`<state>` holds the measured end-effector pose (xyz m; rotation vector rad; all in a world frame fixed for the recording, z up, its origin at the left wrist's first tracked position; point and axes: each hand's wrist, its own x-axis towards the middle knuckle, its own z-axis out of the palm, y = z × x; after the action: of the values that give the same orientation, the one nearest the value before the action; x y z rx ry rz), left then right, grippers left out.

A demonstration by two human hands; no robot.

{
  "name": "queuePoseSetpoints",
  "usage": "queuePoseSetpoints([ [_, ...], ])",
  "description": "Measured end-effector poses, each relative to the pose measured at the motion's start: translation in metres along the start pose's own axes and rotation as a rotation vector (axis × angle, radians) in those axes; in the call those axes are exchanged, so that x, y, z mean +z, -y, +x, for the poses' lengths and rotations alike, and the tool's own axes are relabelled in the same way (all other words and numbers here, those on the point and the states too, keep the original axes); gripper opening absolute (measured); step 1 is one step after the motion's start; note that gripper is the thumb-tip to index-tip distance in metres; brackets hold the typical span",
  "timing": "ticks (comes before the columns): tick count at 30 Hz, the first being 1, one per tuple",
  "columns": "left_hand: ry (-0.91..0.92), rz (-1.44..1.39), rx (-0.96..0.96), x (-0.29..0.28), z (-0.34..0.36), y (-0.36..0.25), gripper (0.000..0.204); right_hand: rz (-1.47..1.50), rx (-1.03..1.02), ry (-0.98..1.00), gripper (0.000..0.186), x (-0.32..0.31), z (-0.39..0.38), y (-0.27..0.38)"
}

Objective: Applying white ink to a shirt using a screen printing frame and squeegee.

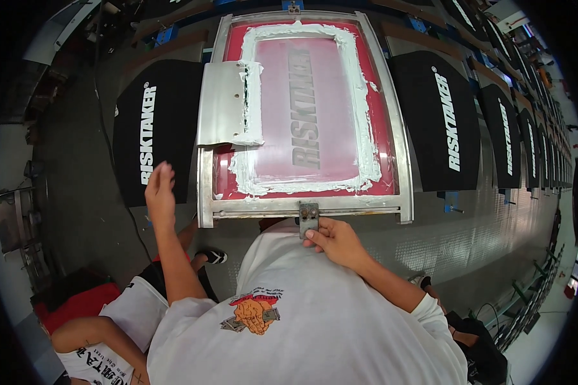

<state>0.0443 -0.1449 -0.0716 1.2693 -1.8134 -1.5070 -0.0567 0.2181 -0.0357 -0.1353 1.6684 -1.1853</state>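
Note:
In front of me lies a screen printing frame (401,173) with metal edges and a pink mesh (340,122). Thick white ink (369,154) rings the mesh, and dark lettering shows through its middle. A metal squeegee (219,106), its edge coated in white ink, rests across the frame's left side. My right hand (337,242) pinches a small metal bracket (309,221) at the middle of the frame's near edge, thumb on top. My left hand (160,189) is raised left of the frame, over the near end of a printed black fabric piece (167,122); its fingers are stretched upward, holding nothing.
Another black printed piece (430,122) lies right of the frame, with several more in a row curving away. A dark cable (103,109) hangs at the left. One person in a white shirt (135,314) is close at my left, another in dark clothing (475,350) behind right.

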Motion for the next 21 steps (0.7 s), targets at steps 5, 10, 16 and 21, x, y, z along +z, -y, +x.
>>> queuePoseSetpoints([
  [5, 0.172, 0.434, 0.279, 0.062, 0.018, -0.067, 0.056, -0.158, 0.039, -0.032, 0.022, -0.001, 0.000, 0.004],
  [10, 0.238, 0.708, 0.224, 0.102, 0.041, -0.096, 0.066, -0.111, 0.032, -0.035, 0.019, 0.000, 0.001, 0.004],
  [16, 0.237, 0.813, 0.144, 0.119, 0.050, -0.113, 0.070, -0.079, 0.020, -0.021, 0.018, -0.002, 0.009, -0.005],
  [21, 0.210, 0.671, 0.078, 0.116, 0.077, -0.092, 0.068, -0.064, 0.021, -0.002, 0.017, -0.002, 0.013, -0.013],
])
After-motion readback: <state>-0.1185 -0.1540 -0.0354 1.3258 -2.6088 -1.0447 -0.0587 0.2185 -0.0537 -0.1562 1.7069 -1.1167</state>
